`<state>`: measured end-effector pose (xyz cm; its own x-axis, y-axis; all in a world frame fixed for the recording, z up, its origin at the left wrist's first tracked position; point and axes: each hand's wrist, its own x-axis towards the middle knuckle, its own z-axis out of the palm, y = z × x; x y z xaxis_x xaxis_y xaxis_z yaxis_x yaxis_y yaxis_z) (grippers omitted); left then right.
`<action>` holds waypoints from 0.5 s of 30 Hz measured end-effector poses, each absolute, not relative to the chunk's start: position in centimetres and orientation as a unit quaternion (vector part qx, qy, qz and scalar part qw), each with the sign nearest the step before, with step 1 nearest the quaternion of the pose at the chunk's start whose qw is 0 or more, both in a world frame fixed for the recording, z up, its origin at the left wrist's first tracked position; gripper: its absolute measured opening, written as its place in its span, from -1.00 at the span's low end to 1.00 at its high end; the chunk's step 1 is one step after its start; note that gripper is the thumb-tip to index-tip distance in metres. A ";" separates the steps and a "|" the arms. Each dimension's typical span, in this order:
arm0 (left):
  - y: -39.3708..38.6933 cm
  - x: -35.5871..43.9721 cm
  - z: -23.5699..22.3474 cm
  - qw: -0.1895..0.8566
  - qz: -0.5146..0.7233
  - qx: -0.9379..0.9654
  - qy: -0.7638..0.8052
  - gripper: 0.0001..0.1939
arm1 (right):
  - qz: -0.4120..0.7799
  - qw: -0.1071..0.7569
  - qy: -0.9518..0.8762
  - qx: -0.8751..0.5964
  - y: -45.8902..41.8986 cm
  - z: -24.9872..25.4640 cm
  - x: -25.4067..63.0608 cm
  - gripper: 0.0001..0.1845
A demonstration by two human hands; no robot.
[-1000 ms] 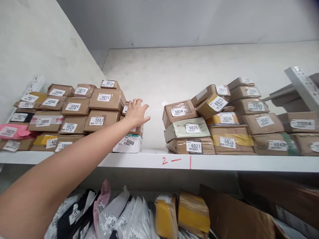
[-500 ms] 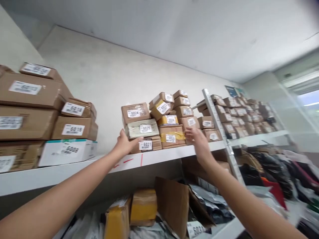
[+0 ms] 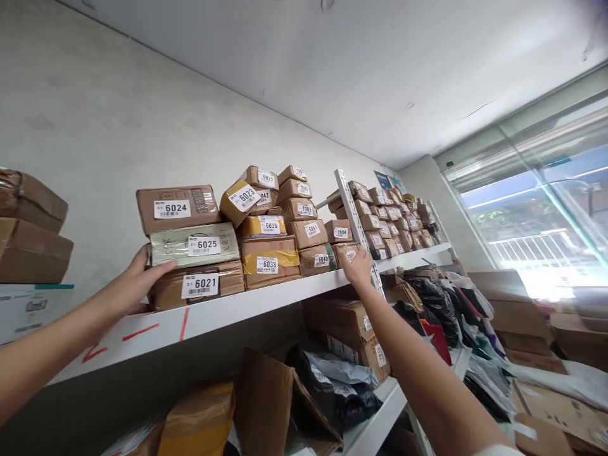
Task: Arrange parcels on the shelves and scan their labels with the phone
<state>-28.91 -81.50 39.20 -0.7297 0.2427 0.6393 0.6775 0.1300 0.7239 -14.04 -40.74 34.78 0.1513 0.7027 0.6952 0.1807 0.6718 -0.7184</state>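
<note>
My left hand (image 3: 142, 282) lies against the left end of the pale taped box labelled 6025 (image 3: 166, 246). Its thumb stretches along the front, apart from the fingers, which are partly hidden at the side. Box 6024 (image 3: 199, 206) rests on top of 6025, and box 6021 (image 3: 230, 278) sits beneath. My right hand (image 3: 360, 269) touches the small brown box labelled 7001 (image 3: 340, 251) beside the metal post, fingers spread over its front. Between my hands stand stacked boxes, among them 6038 (image 3: 249, 253), yellow-taped 6023 (image 3: 232, 206) and 6040 (image 3: 308, 253).
A white shelf (image 3: 266, 297) with red marks carries the boxes, and a perforated post (image 3: 349, 202) rises at its right. Below lie an opened carton (image 3: 263, 399) and plastic parcels (image 3: 337, 373). More boxes (image 3: 33, 247) stand at left; a window (image 3: 536, 215) is at right.
The view has swung right and closer to the stack. My right hand has moved right along the row to box 7001; my left hand stays at the left end of 6025.
</note>
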 end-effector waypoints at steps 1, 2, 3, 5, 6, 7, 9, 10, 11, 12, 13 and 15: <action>-81.5 -28.8 39.2 0.173 -0.588 -0.314 -0.725 -0.43 | 0.193 0.657 -0.633 -0.362 -39.5 35.3 -13.6 -0.04; -81.5 -28.8 39.3 0.162 -0.594 -0.314 -0.723 -0.44 | 0.190 0.643 -0.647 -0.364 -38.3 35.7 -13.3 -0.02; -81.6 -28.9 39.3 0.157 -0.594 -0.314 -0.724 -0.44 | 0.187 0.629 -0.662 -0.363 -37.3 36.2 -13.0 0.01; -81.9 -29.6 39.5 0.165 -0.581 -0.310 -0.734 -0.44 | 0.178 0.605 -0.689 -0.358 -35.5 37.0 -12.6 0.03; -82.0 -30.0 39.6 0.166 -0.576 -0.307 -0.739 -0.44 | 0.167 0.592 -0.702 -0.360 -34.9 37.2 -12.5 0.04; -82.1 -30.5 39.6 0.166 -0.573 -0.304 -0.743 -0.43 | 0.151 0.578 -0.713 -0.367 -34.4 37.5 -12.5 0.06; -82.1 -31.4 39.8 0.163 -0.580 -0.292 -0.743 -0.44 | 0.110 0.549 -0.734 -0.384 -33.7 37.7 -12.6 0.10; -82.1 -31.6 39.8 0.163 -0.585 -0.284 -0.742 -0.45 | 0.093 0.537 -0.744 -0.387 -33.4 37.8 -12.7 0.12; -82.0 -31.6 39.8 0.168 -0.588 -0.278 -0.741 -0.47 | 0.085 0.529 -0.751 -0.386 -33.2 37.8 -12.8 0.12; -81.9 -31.4 39.7 0.178 -0.591 -0.271 -0.739 -0.49 | 0.086 0.526 -0.754 -0.383 -33.0 37.8 -13.0 0.10; -81.7 -31.0 39.6 0.187 -0.592 -0.268 -0.736 -0.49 | 0.092 0.527 -0.754 -0.381 -32.8 37.7 -13.2 0.06; -81.4 -30.1 39.4 0.202 -0.595 -0.263 -0.732 -0.47 | 0.097 0.545 -0.741 -0.380 -32.5 37.6 -13.6 0.00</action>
